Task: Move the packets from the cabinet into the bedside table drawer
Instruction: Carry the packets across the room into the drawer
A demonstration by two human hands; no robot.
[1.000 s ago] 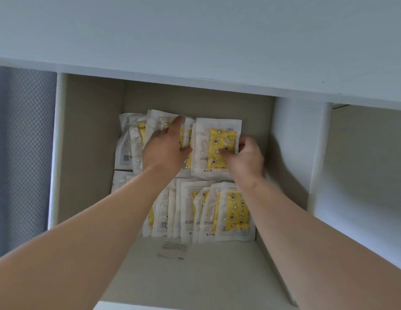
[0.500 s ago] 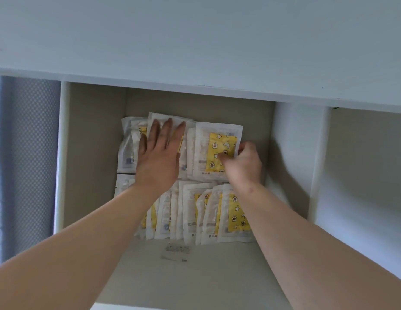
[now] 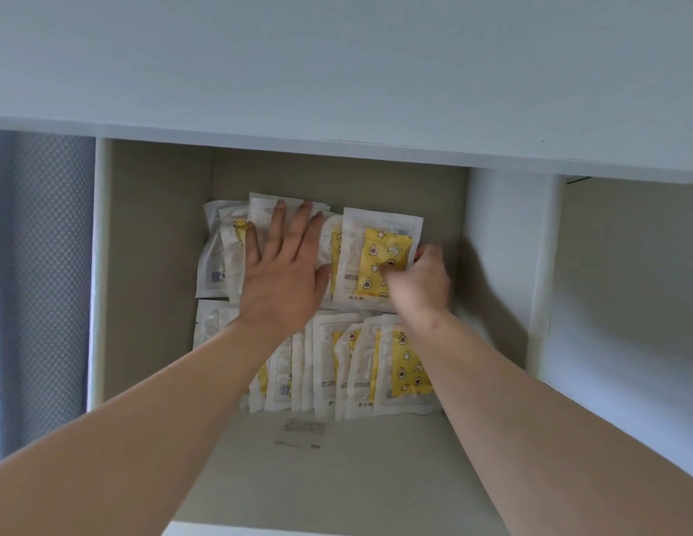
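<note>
Now my left hand (image 3: 283,272) lies flat on the packets (image 3: 221,249), my right hand (image 3: 418,280) pinching the yellow packet (image 3: 375,245). A careless tug could topple its neighbours.

We can read no text here. We see small dark print along the lower edges of the packets (image 3: 377,245) at mid-frame, and faint marks on a paper slip (image 3: 303,432) just below them, all too blurred to make out.

The left hand (image 3: 283,272), a second ago curled over the upper-row packets (image 3: 221,261) at frame centre, now lies flat on them, fingers straightened and spread.
</note>
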